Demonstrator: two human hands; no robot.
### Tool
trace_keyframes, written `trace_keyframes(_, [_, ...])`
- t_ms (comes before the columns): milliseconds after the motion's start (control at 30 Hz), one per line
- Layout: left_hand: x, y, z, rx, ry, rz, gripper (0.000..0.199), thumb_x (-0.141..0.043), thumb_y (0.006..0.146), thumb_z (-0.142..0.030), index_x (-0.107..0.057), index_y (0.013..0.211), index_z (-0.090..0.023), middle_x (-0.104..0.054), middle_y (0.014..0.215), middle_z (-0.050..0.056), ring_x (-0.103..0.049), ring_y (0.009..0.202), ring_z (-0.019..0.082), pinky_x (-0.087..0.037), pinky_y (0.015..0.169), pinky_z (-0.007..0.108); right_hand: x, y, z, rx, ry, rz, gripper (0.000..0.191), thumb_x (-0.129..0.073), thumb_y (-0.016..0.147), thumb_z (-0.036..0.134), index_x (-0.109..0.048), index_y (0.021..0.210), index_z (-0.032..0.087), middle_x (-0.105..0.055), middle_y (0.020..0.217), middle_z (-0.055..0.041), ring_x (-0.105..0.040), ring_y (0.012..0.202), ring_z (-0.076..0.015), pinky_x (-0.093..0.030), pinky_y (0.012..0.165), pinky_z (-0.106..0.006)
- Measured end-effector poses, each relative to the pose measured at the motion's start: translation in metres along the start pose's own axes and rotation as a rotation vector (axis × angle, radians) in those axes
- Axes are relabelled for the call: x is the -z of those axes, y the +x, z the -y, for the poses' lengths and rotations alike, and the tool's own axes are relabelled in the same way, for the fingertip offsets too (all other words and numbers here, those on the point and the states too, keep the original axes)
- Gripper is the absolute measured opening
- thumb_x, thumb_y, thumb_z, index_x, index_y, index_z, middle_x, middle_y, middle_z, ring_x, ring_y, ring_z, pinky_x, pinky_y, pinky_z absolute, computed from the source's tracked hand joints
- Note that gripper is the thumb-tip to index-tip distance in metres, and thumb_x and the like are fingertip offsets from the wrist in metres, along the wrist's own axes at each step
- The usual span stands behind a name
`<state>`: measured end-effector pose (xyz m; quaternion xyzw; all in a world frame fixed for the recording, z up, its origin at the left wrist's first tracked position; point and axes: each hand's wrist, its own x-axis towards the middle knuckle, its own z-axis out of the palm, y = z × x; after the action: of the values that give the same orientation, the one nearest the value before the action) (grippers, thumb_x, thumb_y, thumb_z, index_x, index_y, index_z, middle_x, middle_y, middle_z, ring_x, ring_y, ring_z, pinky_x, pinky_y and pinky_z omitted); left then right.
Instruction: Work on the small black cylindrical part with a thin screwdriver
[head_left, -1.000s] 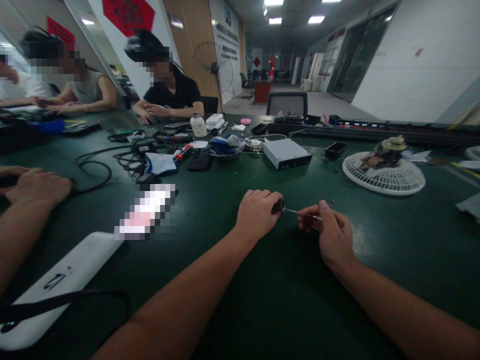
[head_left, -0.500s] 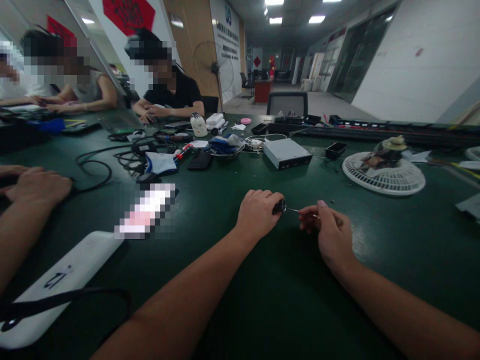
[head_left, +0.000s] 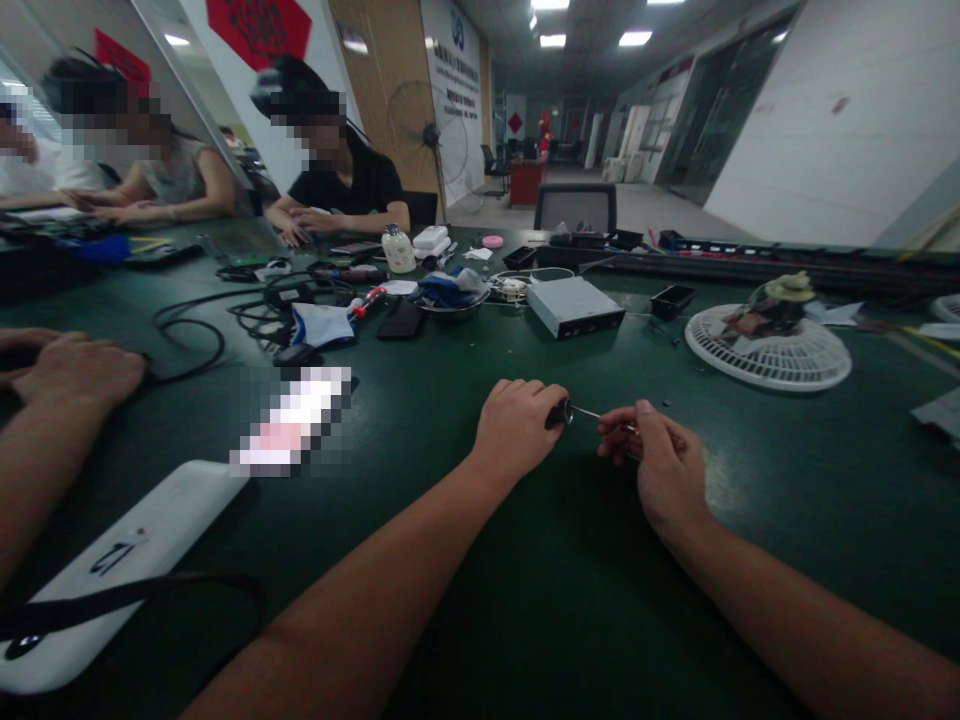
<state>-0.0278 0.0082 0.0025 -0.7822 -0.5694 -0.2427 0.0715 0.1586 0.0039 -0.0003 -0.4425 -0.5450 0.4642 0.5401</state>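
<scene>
Near the middle of the green table [head_left: 570, 560], my left hand [head_left: 517, 425] is wrapped round a small black cylindrical part [head_left: 561, 412] with a shiny round end facing right. To its right, my right hand [head_left: 660, 455] pinches a thin metal rod [head_left: 586, 411]. The rod's left end reaches the round end of the black part; whether it enters it is too small to tell. Most of the black part is hidden by my left fingers.
Beyond my hands lie a silver drive box [head_left: 574, 305], a white fan grille [head_left: 769, 345] and a blue cloth bundle [head_left: 450, 288]. At left are a lit phone [head_left: 296, 420], a white device [head_left: 127, 560], cables and another person's hands [head_left: 79, 370]. People sit across the table.
</scene>
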Motion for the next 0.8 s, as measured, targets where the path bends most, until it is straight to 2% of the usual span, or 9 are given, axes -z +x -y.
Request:
trace_keyframes(133, [0.0003, 0.0, 0.0003, 0.012, 0.0, -0.001, 0.015, -0.065, 0.093, -0.027, -0.069, 0.107, -0.024, -0.072, 0.095, 0.002, -0.062, 0.089, 0.022, -0.042, 0.08, 0.038, 0.0009, -0.0008, 0.0, 0.005, 0.006, 0.076, 0.046, -0.056, 0.098, 0.054, -0.076, 0.079, 0.017, -0.072, 0.075, -0.0069, -0.065, 0.058, -0.0156, -0.045, 0.052, -0.029])
trace_keyframes(300, [-0.0006, -0.0005, 0.0003, 0.001, -0.005, 0.006, 0.015, -0.065, 0.093, -0.027, -0.069, 0.107, -0.024, -0.072, 0.096, 0.002, -0.063, 0.09, 0.023, -0.043, 0.08, 0.038, -0.0008, -0.0008, 0.0006, -0.028, -0.043, -0.029, 0.043, -0.06, 0.095, 0.052, -0.075, 0.077, 0.017, -0.07, 0.071, -0.0066, -0.064, 0.056, -0.0156, -0.043, 0.048, -0.028])
trace_keyframes(400, [-0.0011, -0.0007, 0.001, 0.006, -0.01, 0.003, 0.015, -0.065, 0.093, -0.027, -0.069, 0.107, -0.024, -0.072, 0.095, 0.002, -0.063, 0.089, 0.022, -0.043, 0.079, 0.038, -0.0012, -0.0009, 0.0013, 0.005, -0.016, 0.034, 0.039, -0.059, 0.096, 0.05, -0.076, 0.082, 0.017, -0.072, 0.078, -0.0068, -0.065, 0.059, -0.0159, -0.044, 0.049, -0.028])
trace_keyframes(500, [-0.0012, -0.0007, 0.0016, 0.008, -0.01, -0.002, 0.014, -0.065, 0.093, -0.027, -0.069, 0.106, -0.024, -0.072, 0.094, 0.002, -0.063, 0.089, 0.023, -0.043, 0.08, 0.039, -0.0006, -0.0014, 0.0013, 0.019, -0.011, 0.079, 0.043, -0.057, 0.098, 0.051, -0.075, 0.078, 0.017, -0.071, 0.074, -0.0063, -0.065, 0.057, -0.0156, -0.044, 0.05, -0.028])
trace_keyframes(600, [-0.0006, -0.0007, 0.0011, 0.0, -0.007, -0.005, 0.015, -0.063, 0.094, -0.027, -0.069, 0.108, -0.024, -0.072, 0.095, 0.002, -0.063, 0.09, 0.023, -0.044, 0.08, 0.039, -0.0003, -0.0012, -0.0002, -0.006, -0.034, 0.017, 0.046, -0.056, 0.098, 0.052, -0.073, 0.074, 0.017, -0.069, 0.069, -0.0058, -0.063, 0.055, -0.0153, -0.043, 0.049, -0.028])
trace_keyframes(667, [0.0001, -0.0007, 0.0006, -0.001, -0.008, 0.001, 0.014, -0.062, 0.095, -0.027, -0.069, 0.107, -0.024, -0.072, 0.096, 0.002, -0.063, 0.09, 0.023, -0.044, 0.08, 0.039, -0.0002, -0.0009, -0.0012, -0.01, -0.031, -0.005, 0.042, -0.058, 0.097, 0.05, -0.074, 0.077, 0.017, -0.07, 0.072, -0.006, -0.064, 0.057, -0.0156, -0.043, 0.049, -0.027])
trace_keyframes(800, [0.0011, -0.0007, 0.0004, 0.013, -0.009, 0.006, 0.014, -0.062, 0.094, -0.027, -0.069, 0.107, -0.023, -0.072, 0.096, 0.002, -0.063, 0.09, 0.022, -0.044, 0.08, 0.039, 0.0003, -0.0015, -0.0012, 0.021, 0.003, 0.083, 0.04, -0.057, 0.099, 0.05, -0.075, 0.083, 0.017, -0.072, 0.077, -0.006, -0.066, 0.061, -0.016, -0.045, 0.052, -0.028])
